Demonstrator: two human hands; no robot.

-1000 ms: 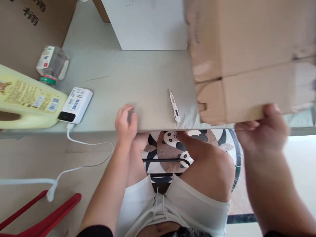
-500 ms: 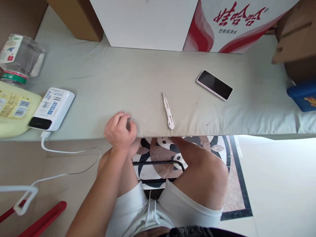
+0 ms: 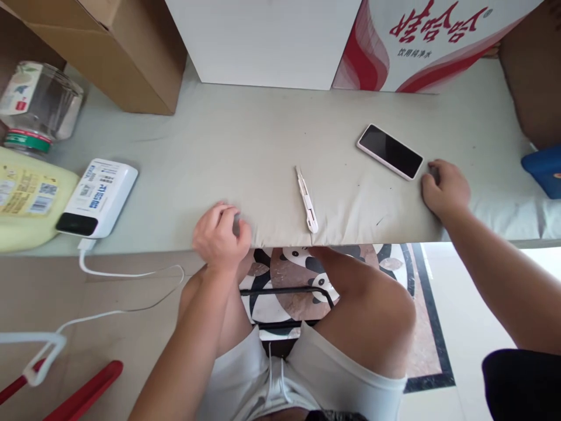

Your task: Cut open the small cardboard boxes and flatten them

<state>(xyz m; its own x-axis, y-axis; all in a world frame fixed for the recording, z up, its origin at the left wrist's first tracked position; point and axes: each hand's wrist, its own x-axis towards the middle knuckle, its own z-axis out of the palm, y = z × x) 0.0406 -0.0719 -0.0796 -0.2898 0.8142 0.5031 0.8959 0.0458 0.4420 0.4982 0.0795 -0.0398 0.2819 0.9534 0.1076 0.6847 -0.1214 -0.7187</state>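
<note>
My left hand (image 3: 221, 234) rests at the table's front edge, fingers curled into a loose fist around nothing visible. Farther right, my right hand (image 3: 447, 188) lies on the table with its fingers curled in too, just beside the lower right end of a phone (image 3: 390, 151); a small gap separates them. The phone is face up, its screen dark. Between my hands lies a white utility knife (image 3: 307, 202), closer to the left hand, its narrow end pointing away from me. Neither hand touches it.
At left are a white power bank (image 3: 99, 196) with a cable (image 3: 127, 272), a yellow bottle (image 3: 30, 199) and a clear jar (image 3: 41, 105). A cardboard box (image 3: 144, 64), white box (image 3: 267, 44) and red-white carton (image 3: 421, 47) line the back. A blue object (image 3: 543, 171) sits far right.
My right hand has come into view and now rests beside the phone. At left the cardboard box stands nearer; the cardboard flap at right is gone from sight. My left hand keeps its pose.
</note>
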